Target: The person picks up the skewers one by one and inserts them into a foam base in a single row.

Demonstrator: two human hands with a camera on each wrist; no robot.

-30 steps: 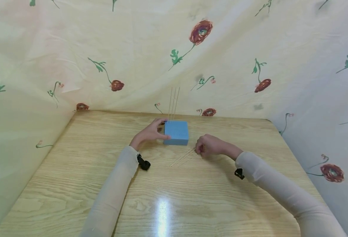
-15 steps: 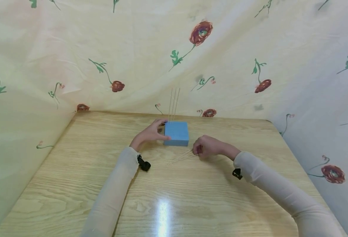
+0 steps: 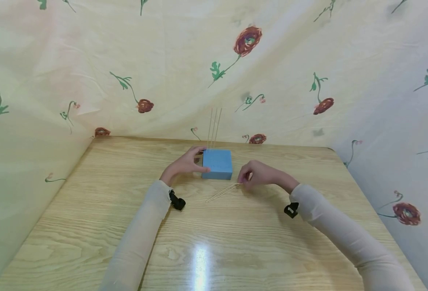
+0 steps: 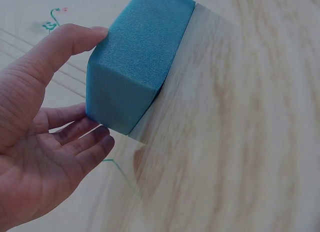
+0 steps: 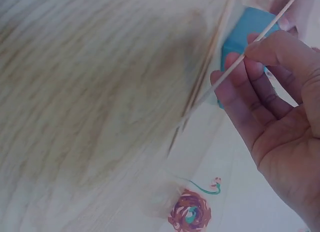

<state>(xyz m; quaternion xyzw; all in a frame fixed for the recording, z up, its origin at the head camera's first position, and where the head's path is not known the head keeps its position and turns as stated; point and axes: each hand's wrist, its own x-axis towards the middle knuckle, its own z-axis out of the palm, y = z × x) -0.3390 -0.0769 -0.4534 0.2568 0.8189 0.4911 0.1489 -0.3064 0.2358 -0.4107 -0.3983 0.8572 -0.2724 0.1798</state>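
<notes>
A blue foam block (image 3: 217,163) sits on the table, with 3 thin wooden sticks (image 3: 214,129) standing up from its back left part. My left hand (image 3: 185,162) grips the block's left side, thumb on the near part and fingers behind; the left wrist view shows the thumb tip on the foam (image 4: 135,57). To the right of the block, my right hand (image 3: 259,173) pinches one thin wooden stick (image 5: 274,21) between thumb and fingers. More loose sticks (image 3: 219,195) lie slantwise on the table, just below and left of the right hand.
The wood-grain table (image 3: 185,238) meets a flower-printed cloth (image 3: 177,81) close behind the block. The same cloth hangs along the left and right sides. Black straps (image 3: 177,201) are worn on both wrists.
My right hand has shifted slightly left, then up a little, and its fingers now pinch a single stick. The left hand and block have stayed in place.
</notes>
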